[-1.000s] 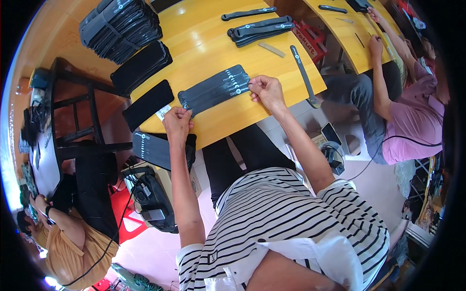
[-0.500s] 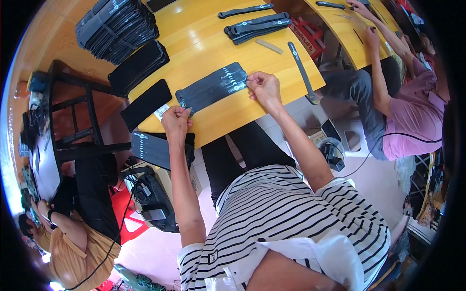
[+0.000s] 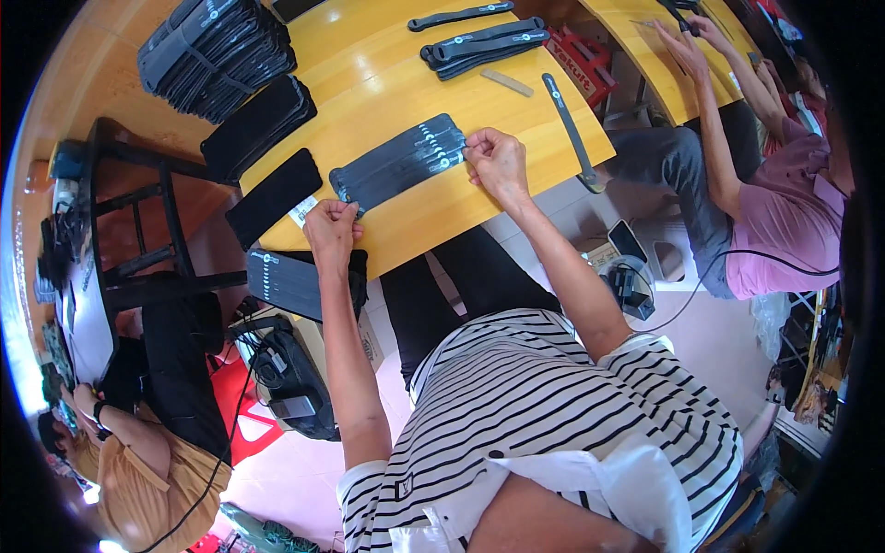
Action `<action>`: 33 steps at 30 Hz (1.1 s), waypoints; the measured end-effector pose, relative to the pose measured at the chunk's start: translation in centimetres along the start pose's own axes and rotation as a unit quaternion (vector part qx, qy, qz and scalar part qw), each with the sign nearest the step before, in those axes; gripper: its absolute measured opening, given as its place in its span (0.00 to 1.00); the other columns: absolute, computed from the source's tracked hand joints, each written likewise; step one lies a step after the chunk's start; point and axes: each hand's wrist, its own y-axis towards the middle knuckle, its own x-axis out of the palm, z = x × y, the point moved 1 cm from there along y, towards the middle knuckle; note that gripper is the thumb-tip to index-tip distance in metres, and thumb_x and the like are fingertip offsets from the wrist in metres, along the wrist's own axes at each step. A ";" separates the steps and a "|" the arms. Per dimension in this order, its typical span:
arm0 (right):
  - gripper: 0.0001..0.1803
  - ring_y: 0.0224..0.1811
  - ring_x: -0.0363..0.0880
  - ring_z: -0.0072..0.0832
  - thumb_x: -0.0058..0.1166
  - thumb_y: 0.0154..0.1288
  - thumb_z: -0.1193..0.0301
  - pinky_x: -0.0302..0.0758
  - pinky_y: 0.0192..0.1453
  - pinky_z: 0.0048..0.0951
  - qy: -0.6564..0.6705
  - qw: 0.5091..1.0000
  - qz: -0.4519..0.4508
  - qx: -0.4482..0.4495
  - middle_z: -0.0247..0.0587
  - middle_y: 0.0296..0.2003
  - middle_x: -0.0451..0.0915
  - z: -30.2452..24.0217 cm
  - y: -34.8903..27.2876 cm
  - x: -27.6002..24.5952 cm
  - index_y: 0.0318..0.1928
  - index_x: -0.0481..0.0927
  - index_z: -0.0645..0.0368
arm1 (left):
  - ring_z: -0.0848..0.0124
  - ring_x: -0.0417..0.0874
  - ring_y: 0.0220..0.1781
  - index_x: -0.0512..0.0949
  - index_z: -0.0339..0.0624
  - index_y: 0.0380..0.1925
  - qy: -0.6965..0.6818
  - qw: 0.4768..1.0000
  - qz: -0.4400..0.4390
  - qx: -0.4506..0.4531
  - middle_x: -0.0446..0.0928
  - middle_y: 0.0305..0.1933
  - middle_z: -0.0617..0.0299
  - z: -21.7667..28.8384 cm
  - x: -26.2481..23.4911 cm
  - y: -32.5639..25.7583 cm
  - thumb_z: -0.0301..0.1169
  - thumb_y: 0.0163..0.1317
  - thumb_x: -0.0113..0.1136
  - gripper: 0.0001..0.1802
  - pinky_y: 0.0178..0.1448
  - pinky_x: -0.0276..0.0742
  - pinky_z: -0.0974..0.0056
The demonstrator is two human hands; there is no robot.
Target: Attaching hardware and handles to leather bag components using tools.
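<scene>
I had a flat set of black straps (image 3: 396, 166) on the yellow counter (image 3: 396, 78) in front of me. My left hand (image 3: 333, 230) pinched its near left corner, and my right hand (image 3: 498, 166) pinched its right end, finger and thumb close together. A plain black pad (image 3: 274, 198) lay just to the left. I think I was keeping the straps flat and straight; the next move seemed to need a soft, even pinch.

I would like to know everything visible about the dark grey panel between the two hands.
The dark grey panel is oblong, slightly shiny, possibly rubber or fabric, with lengthwise strips and white marks across its right part. It lies on the yellow table, its right end farther from the person. The left hand seems to pinch its near left corner; the right hand, its right end.
</scene>
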 end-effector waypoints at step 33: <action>0.07 0.35 0.80 0.45 0.53 0.51 0.67 0.76 0.42 0.41 -0.336 0.923 0.172 -0.076 0.52 0.29 0.80 -0.1 7.2 -9.0 0.26 0.81 0.55 | 0.74 0.76 0.16 0.71 0.35 0.30 -0.059 0.998 0.010 -0.008 0.76 0.21 0.58 -0.1 -2.4 0.3 0.26 0.60 0.54 0.05 0.17 0.71 0.72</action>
